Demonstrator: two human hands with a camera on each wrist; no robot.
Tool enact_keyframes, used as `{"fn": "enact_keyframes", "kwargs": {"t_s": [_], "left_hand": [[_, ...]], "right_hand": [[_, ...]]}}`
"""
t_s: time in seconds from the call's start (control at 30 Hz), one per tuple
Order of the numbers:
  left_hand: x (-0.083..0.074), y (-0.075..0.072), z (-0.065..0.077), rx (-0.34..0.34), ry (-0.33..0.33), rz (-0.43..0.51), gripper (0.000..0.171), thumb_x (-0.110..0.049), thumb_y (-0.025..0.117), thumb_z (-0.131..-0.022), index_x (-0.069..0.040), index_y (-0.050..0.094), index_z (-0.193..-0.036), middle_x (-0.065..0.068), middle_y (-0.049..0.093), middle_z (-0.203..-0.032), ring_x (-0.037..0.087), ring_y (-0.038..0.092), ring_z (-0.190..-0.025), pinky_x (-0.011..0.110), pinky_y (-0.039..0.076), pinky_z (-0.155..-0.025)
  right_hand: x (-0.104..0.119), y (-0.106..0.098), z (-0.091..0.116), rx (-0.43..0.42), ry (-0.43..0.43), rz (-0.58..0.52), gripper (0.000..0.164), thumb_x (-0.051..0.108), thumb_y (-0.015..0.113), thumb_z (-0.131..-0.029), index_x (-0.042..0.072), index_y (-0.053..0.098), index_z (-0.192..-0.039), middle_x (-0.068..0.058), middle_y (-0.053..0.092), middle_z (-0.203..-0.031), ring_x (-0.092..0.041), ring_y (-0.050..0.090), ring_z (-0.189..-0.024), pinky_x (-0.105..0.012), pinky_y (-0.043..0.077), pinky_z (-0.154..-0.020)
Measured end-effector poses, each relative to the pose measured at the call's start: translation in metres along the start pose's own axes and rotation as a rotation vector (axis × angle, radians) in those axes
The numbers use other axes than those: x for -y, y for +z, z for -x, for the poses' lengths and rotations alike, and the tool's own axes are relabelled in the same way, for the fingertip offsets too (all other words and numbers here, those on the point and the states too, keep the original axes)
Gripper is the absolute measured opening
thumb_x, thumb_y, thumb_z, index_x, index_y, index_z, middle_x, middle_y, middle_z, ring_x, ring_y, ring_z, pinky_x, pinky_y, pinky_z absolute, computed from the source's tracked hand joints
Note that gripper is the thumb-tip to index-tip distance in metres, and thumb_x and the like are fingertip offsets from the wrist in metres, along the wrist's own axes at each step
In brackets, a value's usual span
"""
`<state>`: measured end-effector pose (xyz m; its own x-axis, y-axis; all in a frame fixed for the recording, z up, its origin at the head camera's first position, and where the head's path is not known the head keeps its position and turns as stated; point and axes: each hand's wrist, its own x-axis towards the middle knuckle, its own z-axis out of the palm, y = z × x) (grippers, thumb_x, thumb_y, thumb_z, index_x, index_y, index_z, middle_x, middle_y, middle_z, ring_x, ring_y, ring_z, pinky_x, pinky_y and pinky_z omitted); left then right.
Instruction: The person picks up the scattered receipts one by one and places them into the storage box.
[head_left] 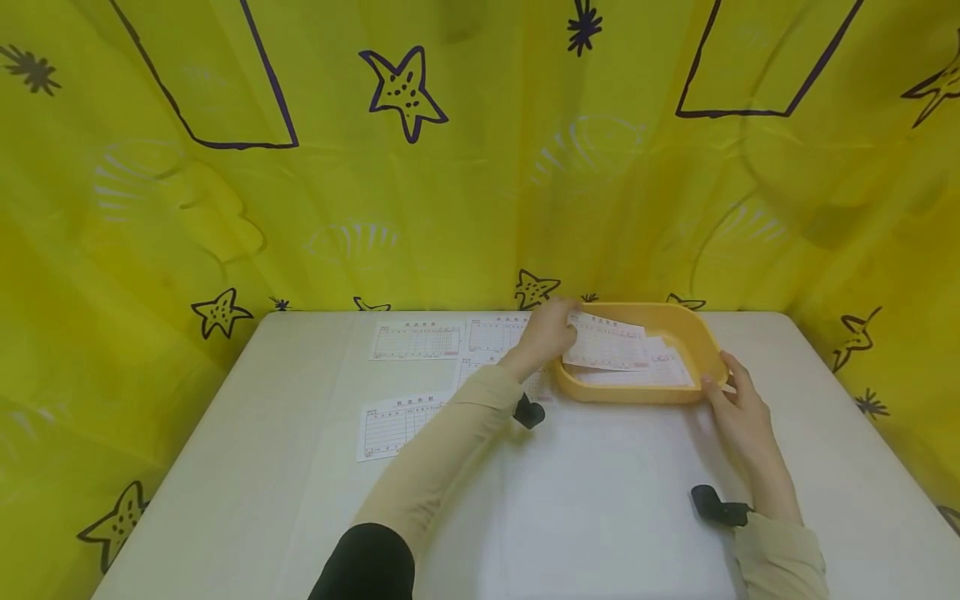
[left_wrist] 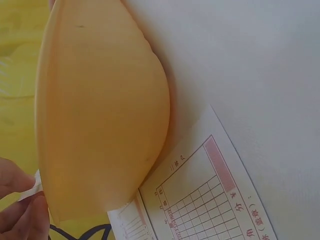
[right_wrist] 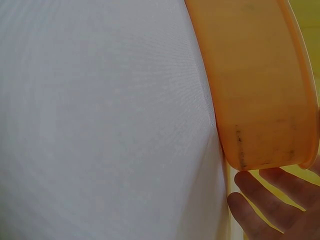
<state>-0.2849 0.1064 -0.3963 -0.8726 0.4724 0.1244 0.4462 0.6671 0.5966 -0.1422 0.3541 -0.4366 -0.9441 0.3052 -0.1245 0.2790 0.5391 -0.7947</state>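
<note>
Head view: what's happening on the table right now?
A person's left hand pinches a form over the yellow tray, which already holds more forms. The right hand touches the tray's right end. Three or four more forms lie on the table left of the tray.

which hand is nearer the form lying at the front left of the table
Left. The left hand pinches a sheet over the tray, nearer the form. The right hand rests at the tray's far right corner.

bright, even light with soft shadows; wide-angle bending at the head view's edges, wrist views slightly blurred.
</note>
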Motion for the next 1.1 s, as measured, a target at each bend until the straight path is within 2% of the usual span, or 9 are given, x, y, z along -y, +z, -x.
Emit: {"fn": "enact_keyframes", "kwargs": {"t_s": [0.23,0.5,0.73,1.1], "left_hand": [[0.003,-0.003,0.004,-0.035,-0.008,-0.012,0.039,-0.005,0.056,-0.091,-0.009,0.058,-0.13,0.007,0.06,-0.13,0.021,0.055,-0.122,0.032,0.046,-0.104],[0.016,-0.009,0.012,-0.087,0.01,0.043,0.037,-0.005,0.056,-0.091,-0.009,0.059,-0.128,0.009,0.059,-0.13,0.023,0.054,-0.121,0.035,0.046,-0.102],[0.033,-0.015,0.035,-0.128,0.01,0.088,0.035,-0.009,0.056,-0.09,-0.01,0.061,-0.125,0.007,0.061,-0.124,0.021,0.058,-0.109,0.03,0.051,-0.088],[0.059,-0.035,0.083,-0.14,0.011,0.134,0.03,-0.007,0.059,-0.089,-0.008,0.063,-0.118,0.009,0.065,-0.113,0.022,0.064,-0.099,0.031,0.054,-0.082]], "right_hand": [[-0.001,0.0,0.0,-0.004,-0.016,0.006,0.07,0.046,0.034,-0.101,0.017,0.002,-0.155,-0.037,0.019,-0.151,-0.058,0.032,-0.131,-0.071,0.028,-0.103],[-0.002,0.001,-0.001,-0.002,-0.012,0.011,0.07,0.048,0.034,-0.1,0.018,0.002,-0.155,-0.037,0.019,-0.151,-0.057,0.032,-0.131,-0.071,0.028,-0.102],[-0.002,0.001,-0.001,0.001,-0.012,0.008,0.071,0.048,0.034,-0.1,0.018,0.001,-0.155,-0.036,0.019,-0.151,-0.057,0.032,-0.131,-0.071,0.028,-0.102],[-0.004,-0.001,-0.003,-0.002,-0.026,0.027,0.071,0.047,0.034,-0.1,0.017,0.002,-0.155,-0.037,0.02,-0.151,-0.058,0.033,-0.129,-0.071,0.028,-0.102]]}}
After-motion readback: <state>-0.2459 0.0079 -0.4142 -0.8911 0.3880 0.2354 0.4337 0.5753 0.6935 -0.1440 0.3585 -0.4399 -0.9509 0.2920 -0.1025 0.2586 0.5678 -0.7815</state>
